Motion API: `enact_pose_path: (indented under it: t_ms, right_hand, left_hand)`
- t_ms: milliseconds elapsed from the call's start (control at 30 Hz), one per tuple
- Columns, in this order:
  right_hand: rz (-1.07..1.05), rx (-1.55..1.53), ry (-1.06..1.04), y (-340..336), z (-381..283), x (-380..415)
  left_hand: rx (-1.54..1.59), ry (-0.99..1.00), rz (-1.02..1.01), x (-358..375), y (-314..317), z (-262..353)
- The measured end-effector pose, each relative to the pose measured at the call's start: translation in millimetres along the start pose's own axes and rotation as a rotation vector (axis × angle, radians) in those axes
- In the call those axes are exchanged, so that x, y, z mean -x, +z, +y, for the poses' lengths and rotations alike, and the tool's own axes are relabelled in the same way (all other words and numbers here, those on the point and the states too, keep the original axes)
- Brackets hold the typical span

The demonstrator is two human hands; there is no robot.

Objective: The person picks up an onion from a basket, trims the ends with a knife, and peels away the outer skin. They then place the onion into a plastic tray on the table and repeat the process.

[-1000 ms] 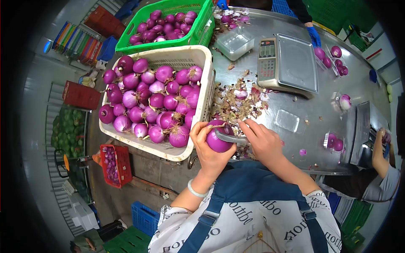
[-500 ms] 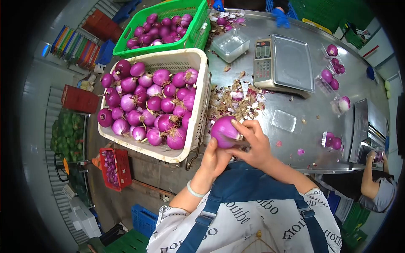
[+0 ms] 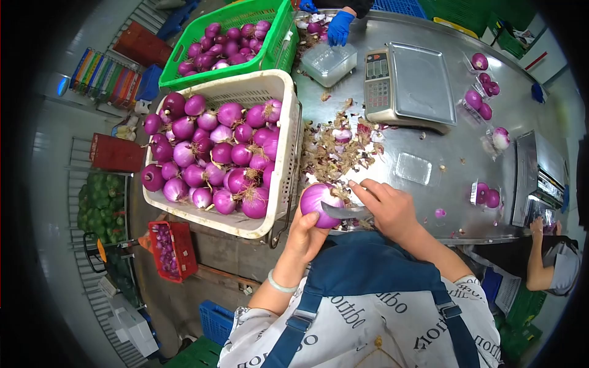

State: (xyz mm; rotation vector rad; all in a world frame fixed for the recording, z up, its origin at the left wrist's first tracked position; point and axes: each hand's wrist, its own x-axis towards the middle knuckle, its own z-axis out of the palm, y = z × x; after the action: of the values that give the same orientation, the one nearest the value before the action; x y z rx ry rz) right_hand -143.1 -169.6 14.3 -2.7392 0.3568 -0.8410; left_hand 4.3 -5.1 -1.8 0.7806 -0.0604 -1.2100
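steel table (image 3: 423, 205) already bore stripped peelings (image 3: 331, 150); at its near edge, beside the white crate (image 3: 286, 98), the left hand (image 3: 300, 239) cupped an onion (image 3: 313, 205) widely, the right hand (image 3: 397, 216) gripped a knife (image 3: 346, 212) against it: trimming seemed underway.

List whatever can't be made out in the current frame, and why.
All in the head view:
- Knife handle: hidden in the right hand.
- Underside of the held onion: covered by the left hand and the onion itself.
- Scale display readings: too small.
- Bottom of the white crate: buried under onions.
- Blue-gloved worker's head: cut off by the top edge.
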Motion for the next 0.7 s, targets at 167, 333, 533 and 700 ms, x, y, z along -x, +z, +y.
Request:
enact_pose_path:
  t_ms: [167,333,533,700]
  right_hand:
    - [-0.055,0.032,0.021,4.3,-1.2,-2.5]
    - [-0.216,0.037,0.159,16.4,2.6,13.7]
    - [-0.109,-0.54,0.261,1.8,-3.9,6.1]
    - [-0.428,-1.482,0.978,7.8,-24.5,-11.7]
  left_hand:
    - [-0.045,0.048,0.029,3.3,17.4,0.3]
    - [-0.247,0.178,0.036,4.2,13.6,-2.5]
    - [-0.593,0.628,0.115,-2.0,8.6,15.4]
    - [-0.823,0.885,-0.072,-8.5,10.0,2.7]
